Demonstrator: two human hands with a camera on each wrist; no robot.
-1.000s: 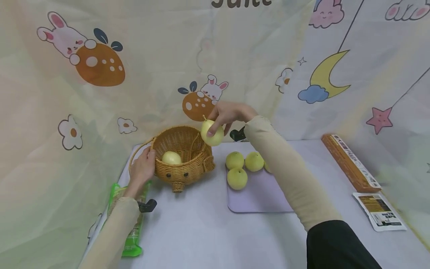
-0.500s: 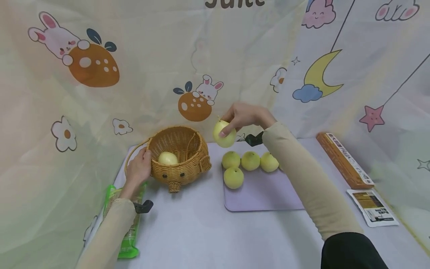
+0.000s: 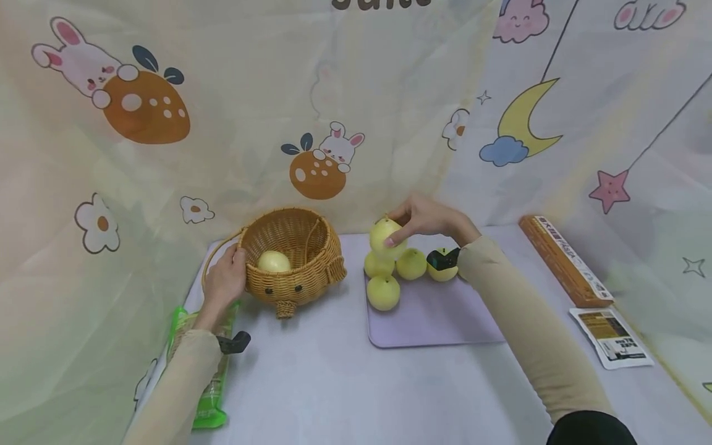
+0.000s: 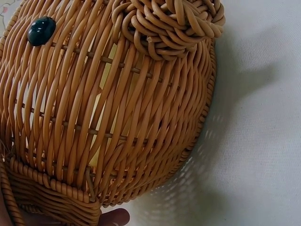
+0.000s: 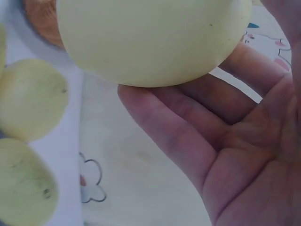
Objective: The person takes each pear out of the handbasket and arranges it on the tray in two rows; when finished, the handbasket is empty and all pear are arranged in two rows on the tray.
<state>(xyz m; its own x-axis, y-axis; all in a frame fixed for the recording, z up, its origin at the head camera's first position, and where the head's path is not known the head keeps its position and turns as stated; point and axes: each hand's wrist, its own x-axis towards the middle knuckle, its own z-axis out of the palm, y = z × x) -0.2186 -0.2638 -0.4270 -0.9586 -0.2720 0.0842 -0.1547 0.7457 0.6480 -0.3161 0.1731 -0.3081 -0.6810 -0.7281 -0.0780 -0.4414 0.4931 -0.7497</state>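
My left hand (image 3: 226, 275) grips the left side of a wicker basket (image 3: 300, 287) with an animal face, near its looped handle. In the left wrist view, a fingertip (image 4: 115, 217) shows beside a woven ear of the basket (image 4: 136, 113). One pale yellow pear (image 3: 274, 261) lies inside the basket. With thumb and fingers, my right hand (image 3: 425, 217) holds another pear (image 3: 385, 238) by its sides, stem up, above the back left of a lilac tray (image 3: 434, 324). Several pears, such as the front one (image 3: 384, 293), sit along that tray's back and left edge; the right forearm partly hides the tray.
A green-edged packet (image 3: 210, 405) lies under the left forearm. To the right are a long brown box (image 3: 564, 259) and a white-and-brown pouch (image 3: 612, 339). A printed cloth backdrop (image 3: 239, 93) rises behind the white table (image 3: 311, 383).
My right hand has moved rightward from the basket's rim and then down over the tray, still holding the pear. The left hand keeps its grip on the basket.
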